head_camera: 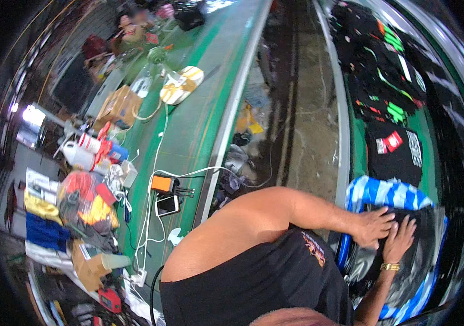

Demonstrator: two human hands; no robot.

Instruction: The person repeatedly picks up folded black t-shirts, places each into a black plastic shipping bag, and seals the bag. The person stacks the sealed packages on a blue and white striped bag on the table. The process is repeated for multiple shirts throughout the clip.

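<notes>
My left hand (372,229) lies flat, fingers spread, on a stack of dark, plastic-wrapped items (415,252), probably folded garments. Beside it my right hand (400,240), with a gold-coloured watch or bracelet at the wrist, presses palm down on the same stack. The fingertips of both hands are close together. Around the stack is an open blue-and-white striped plastic bag (391,191), its rim showing above and its side below right. Just beyond the bag lies a folded black garment (393,153) with a red tag and white print.
More black garments (395,81) with green and orange parts lie farther along the right table. Behind me, across a floor aisle (311,134), a long green table (187,134) carries a fan (181,85), carton (119,106), bottles, phone (167,205) and cables. Another person (132,32) is at its far end.
</notes>
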